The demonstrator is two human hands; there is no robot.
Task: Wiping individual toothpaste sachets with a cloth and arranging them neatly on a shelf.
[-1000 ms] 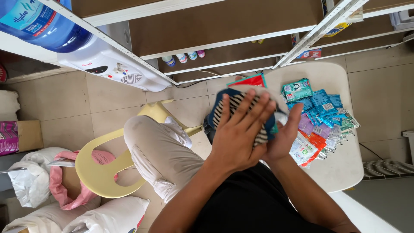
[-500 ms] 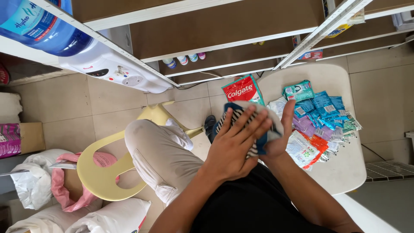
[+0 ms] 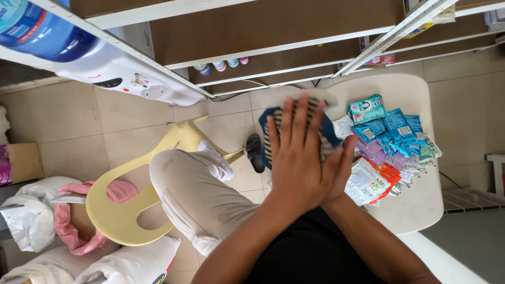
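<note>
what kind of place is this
Probably a small neighbourhood shop or its stockroom: strips of small coloured sachets lie heaped on a round beige plastic table, brown wooden shelves hold goods, and filled white sacks sit on the tiled floor.
</note>
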